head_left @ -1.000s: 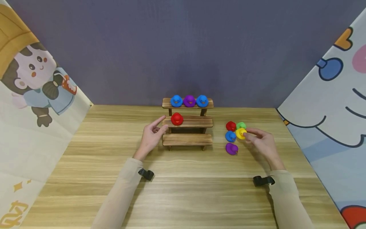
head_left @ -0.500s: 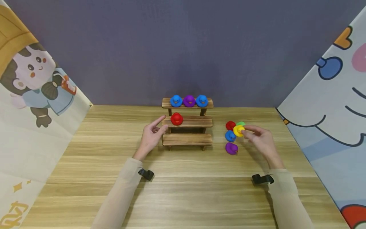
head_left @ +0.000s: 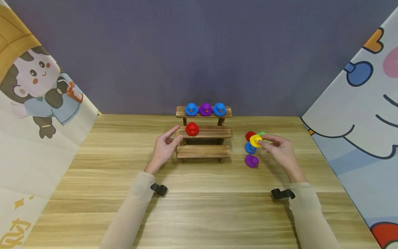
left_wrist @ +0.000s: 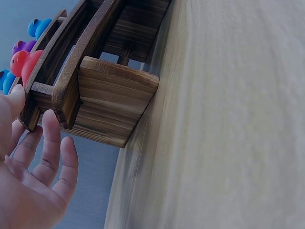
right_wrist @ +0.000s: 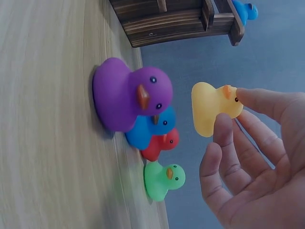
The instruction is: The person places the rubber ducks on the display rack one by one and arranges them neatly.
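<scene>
My right hand [head_left: 281,152] pinches a yellow rubber duck [right_wrist: 206,109] by its head between thumb and fingers, held up off the table. Below and beside it on the table are a purple duck [right_wrist: 125,98], a blue duck [right_wrist: 143,131], a red duck [right_wrist: 157,147] and a green duck [right_wrist: 159,180]. My left hand [head_left: 164,148] is at the left end of the three-tier wooden shelf [head_left: 203,151], thumb and fingers spread around the middle tier's end; whether it touches is unclear. A red duck [head_left: 192,129] sits on the middle tier's left part.
Two blue ducks and a purple duck [head_left: 205,109] stand along the top tier. The shelf stands on a wood-grain table [head_left: 199,207], before a dark grey-blue wall [head_left: 199,52]. Printed cartoon panels flank both sides.
The right hand has lifted the yellow duck from the table group and carried it a little left. The left hand and the shelf have stayed still.
</scene>
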